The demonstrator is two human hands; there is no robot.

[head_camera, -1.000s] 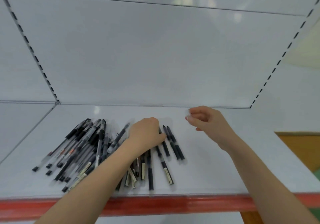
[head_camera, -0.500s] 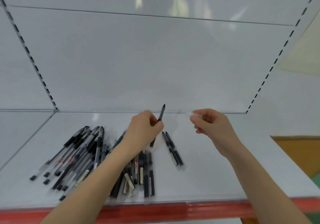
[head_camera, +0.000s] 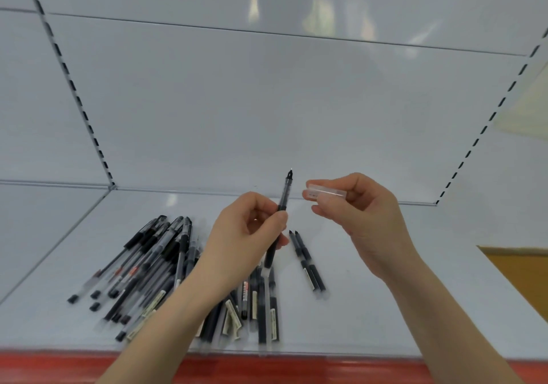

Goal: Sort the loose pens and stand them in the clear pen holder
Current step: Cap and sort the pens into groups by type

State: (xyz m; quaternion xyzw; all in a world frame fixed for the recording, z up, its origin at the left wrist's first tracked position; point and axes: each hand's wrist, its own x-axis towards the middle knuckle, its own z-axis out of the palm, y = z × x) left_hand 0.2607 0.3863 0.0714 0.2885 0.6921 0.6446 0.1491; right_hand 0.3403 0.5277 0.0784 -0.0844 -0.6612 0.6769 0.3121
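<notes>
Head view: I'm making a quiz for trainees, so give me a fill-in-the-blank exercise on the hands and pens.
1. The left hand holds an uncapped pen with its tip pointing ____.
2. The right hand pinches a clear pen ____.
3. Right of the pen pile, ____ pens lie side by side on the shelf.

Missing words: up; cap; two

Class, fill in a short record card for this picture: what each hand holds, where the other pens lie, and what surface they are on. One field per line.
left hand: grips an uncapped black pen, tip up
right hand: pinches a clear pen cap, apart from the pen tip
pen pile: many black pens lying loose, left of centre
pair of pens: two side by side, apart from the pile, under the right hand
surface: white shelf with a red front edge
clear pen holder: not in view
</notes>
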